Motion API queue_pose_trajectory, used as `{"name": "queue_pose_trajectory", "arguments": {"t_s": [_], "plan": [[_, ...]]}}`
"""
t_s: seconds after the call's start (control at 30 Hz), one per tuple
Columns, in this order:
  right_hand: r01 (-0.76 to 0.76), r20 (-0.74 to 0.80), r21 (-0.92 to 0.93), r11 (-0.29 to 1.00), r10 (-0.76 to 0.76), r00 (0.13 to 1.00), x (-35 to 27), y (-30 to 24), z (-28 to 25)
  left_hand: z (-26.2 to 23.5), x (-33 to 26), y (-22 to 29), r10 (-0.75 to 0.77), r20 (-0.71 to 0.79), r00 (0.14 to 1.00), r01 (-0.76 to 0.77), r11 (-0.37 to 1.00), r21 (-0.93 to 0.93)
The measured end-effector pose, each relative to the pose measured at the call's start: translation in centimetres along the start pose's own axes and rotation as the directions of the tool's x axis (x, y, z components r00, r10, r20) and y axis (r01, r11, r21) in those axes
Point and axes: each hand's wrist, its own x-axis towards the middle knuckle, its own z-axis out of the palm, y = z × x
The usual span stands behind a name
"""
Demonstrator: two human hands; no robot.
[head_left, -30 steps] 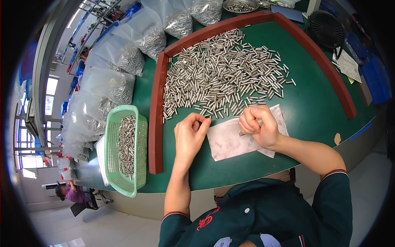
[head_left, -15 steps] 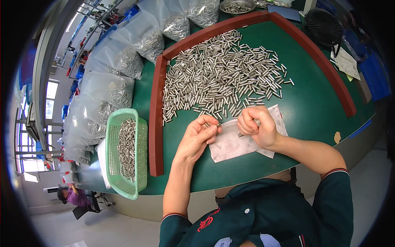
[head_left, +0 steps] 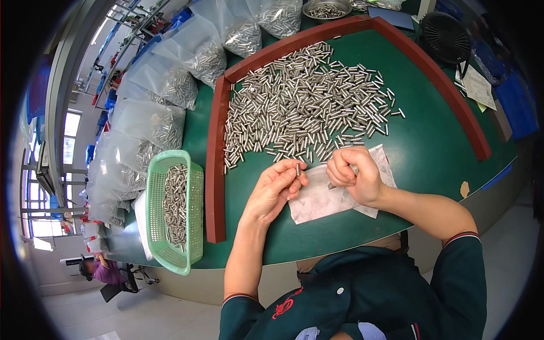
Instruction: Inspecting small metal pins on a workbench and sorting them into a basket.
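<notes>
My left hand pinches a short shiny metal pin between thumb and fingers, the pin standing nearly upright. To its right, my right hand is curled into a fist over a stained whitish cloth. A bit of grey shows at the fist's lower left edge; what the fist holds I cannot make out. Just beyond both hands spreads a large heap of metal pins on the green tabletop. Left of my left forearm, a light green plastic basket contains more pins.
Dark red rails border the heap on the left, far and right sides. Clear bags of pins line the left and far edge. A metal bowl, a black fan and papers are farther off. Someone in purple sits at far left.
My left hand has turned slightly and its fingers have shifted, so the pinched pin now stands upright in plain view. My right fist has stayed in place.
</notes>
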Motion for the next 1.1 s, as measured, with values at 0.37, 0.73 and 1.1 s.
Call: {"name": "queue_pose_trajectory", "arguments": {"t_s": [0.37,0.73,1.1], "plan": [[-0.005,0.028,0.017,1.000,0.005,1.000,-0.1,0.0,-0.2,-0.5,-0.2,0.9,-0.001,-0.085,0.996,-0.012,0.988,-0.154],[0.002,0.032,0.032,0.999,-0.003,0.999,0.0,0.2,-0.3,-2.0,-0.7,1.7,0.152,-0.174,0.973,-0.170,0.981,-0.090],[-0.018,0.016,0.013,1.000,0.018,1.000,0.1,0.1,-0.2,-0.6,0.1,0.4,0.617,-0.102,0.781,0.030,0.126,0.992]]}}
